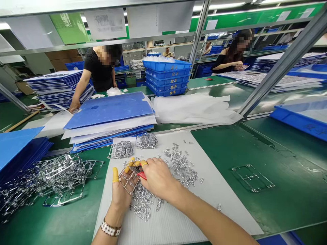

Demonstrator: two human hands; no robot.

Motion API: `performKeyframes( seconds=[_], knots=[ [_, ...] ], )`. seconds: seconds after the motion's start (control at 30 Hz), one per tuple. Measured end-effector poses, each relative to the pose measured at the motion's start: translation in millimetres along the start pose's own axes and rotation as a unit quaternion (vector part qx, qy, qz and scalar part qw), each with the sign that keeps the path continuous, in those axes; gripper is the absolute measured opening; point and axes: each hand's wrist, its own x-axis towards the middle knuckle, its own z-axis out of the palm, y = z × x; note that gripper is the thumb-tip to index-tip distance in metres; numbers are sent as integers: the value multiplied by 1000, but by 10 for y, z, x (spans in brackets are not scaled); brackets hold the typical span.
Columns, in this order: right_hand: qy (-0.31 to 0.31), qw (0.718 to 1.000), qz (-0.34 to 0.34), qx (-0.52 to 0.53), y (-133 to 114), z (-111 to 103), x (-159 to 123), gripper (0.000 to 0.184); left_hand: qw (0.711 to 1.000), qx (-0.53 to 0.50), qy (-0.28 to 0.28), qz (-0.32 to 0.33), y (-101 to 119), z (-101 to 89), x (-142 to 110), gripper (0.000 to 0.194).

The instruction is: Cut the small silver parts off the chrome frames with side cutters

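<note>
My left hand (122, 190), with yellow finger covers, is closed on a small silvery rectangular frame (127, 174) of thin bars. My right hand (158, 177) grips red-handled cutters (142, 175), their jaws at the frame's upper edge and partly hidden by my fingers. Beneath both hands, a white sheet (204, 207) bears a spread of small shiny metal-looking pieces (182, 163). Two stacks of similar frames stand on the sheet's far side, the left stack (121, 149) beside the right stack (146, 140).
A tangled heap of silvery frames (61, 175) lies at left. One loose frame (252, 177) rests on the green table (288, 200) at right. Beyond are blue boards (109, 110), stacked blue trays (167, 81) and a metal post (276, 64). A co-worker (102, 68) reaches across opposite.
</note>
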Motion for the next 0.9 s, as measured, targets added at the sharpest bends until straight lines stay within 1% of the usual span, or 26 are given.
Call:
performKeyframes(
  seconds=[0.17,0.3,0.47,0.63,0.8,0.9],
  knots=[
    [-4,1000,12,1,-3,28,45,26,1000,1,4,-10,-10,-15,7,67],
    [-10,1000,11,-2,-7,33,56,25,1000,10,14,-2,-17,1,7,66],
    [-18,1000,3,-2,-2,23,62,28,999,25,28,10,-39,-8,17,65],
    [-30,1000,-5,-4,-5,-20,50,22,998,38,39,16,-48,-33,12,64],
    [-2,1000,-6,1,54,-18,-47,28,1000,-14,11,-12,41,9,-5,69],
    [-15,1000,6,0,83,32,-104,27,999,-43,7,-27,95,2,8,69]
  ],
)
